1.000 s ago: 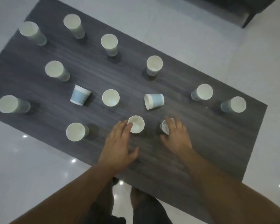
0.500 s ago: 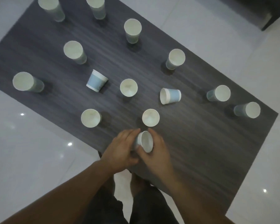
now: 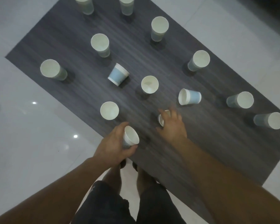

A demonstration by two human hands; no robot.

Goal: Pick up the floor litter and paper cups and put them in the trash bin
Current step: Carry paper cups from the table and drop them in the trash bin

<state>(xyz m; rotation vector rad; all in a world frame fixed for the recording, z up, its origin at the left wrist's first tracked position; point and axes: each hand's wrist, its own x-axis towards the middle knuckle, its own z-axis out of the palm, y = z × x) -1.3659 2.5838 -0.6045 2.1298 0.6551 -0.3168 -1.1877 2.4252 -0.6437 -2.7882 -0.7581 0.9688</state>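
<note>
Holding a cup [image 3: 131, 137] alone now, our left hand [image 3: 113, 143] had taken it from both hands at the table [image 3: 233, 143] near edge. Our right hand [image 3: 171, 126] had reached past it, fingers curling over the next cup [image 3: 160, 121], grip unclear through blur. No bin showed.

Dark grey wood-grain table [image 3: 217, 143], set at an angle across the view, long edges running from upper left to lower right. Beneath and around it, glossy pale tiled floor [image 3: 31, 135] with small bright light reflections at the left. Dark shorts [image 3: 113, 206] and bare legs at the bottom edge, and something dark, unclear, in the top right corner [image 3: 271, 12].
</note>
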